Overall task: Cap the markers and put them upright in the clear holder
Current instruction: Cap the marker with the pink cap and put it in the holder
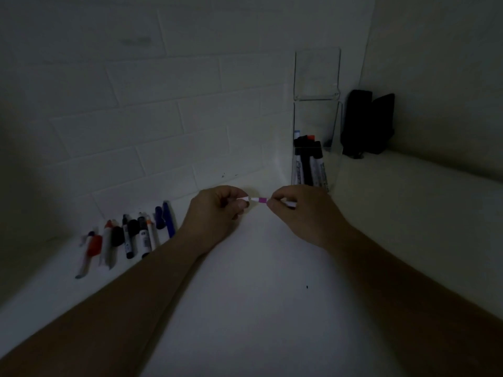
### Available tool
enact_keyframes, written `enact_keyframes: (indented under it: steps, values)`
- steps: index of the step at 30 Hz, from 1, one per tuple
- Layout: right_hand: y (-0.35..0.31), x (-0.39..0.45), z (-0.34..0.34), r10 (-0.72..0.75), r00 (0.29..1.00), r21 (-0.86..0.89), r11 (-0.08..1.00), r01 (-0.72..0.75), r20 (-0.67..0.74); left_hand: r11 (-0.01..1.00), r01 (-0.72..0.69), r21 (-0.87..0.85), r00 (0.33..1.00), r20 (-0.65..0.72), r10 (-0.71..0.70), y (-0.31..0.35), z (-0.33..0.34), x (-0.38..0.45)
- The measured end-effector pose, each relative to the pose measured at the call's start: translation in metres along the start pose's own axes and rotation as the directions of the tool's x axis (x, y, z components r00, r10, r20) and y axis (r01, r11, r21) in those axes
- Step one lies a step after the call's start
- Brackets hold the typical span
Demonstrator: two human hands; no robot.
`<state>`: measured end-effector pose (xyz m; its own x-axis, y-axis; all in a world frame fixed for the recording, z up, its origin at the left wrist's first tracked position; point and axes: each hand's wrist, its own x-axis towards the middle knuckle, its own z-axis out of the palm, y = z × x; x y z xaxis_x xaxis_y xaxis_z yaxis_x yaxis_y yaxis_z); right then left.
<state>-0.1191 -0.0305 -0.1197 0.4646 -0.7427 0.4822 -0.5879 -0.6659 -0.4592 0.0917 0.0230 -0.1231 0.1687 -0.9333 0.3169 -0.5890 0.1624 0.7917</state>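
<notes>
I am capping a slim white marker with a pink band (261,200), held level above the middle of the desk (258,295). My right hand (296,210) pinches its barrel; my left hand (217,210) is closed on what seems to be the cap (245,198), tip nearly inside. Next I judge a straight push until it seats. The clear holder (315,148), smooth glossy plastic, stands far right with several markers upright in it. Loose markers (128,238) lie far left.
</notes>
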Motion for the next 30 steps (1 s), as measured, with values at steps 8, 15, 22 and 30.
enact_keyframes:
  steps: [8, 15, 22, 30]
  values:
    - [0.004, 0.001, 0.004, -0.062, 0.998, -0.076, 0.995, 0.063, 0.014, 0.992, -0.074, 0.107, 0.997, 0.003, 0.074, 0.000, 0.003, -0.001]
    - [-0.006, -0.001, 0.000, -0.146, 0.989, -0.227, 0.965, 0.134, -0.038, 0.981, -0.065, 0.182, 0.997, -0.024, 0.070, 0.006, 0.007, -0.004]
    - [-0.008, 0.000, 0.002, -0.133, 0.990, -0.172, 0.977, 0.122, -0.051, 0.967, -0.131, 0.217, 0.985, -0.081, 0.152, 0.012, 0.009, -0.009]
    - [-0.005, -0.005, 0.005, 0.019, 0.998, 0.026, 0.999, -0.021, 0.051, 0.916, -0.242, 0.320, 0.961, -0.051, 0.272, 0.018, 0.012, -0.017]
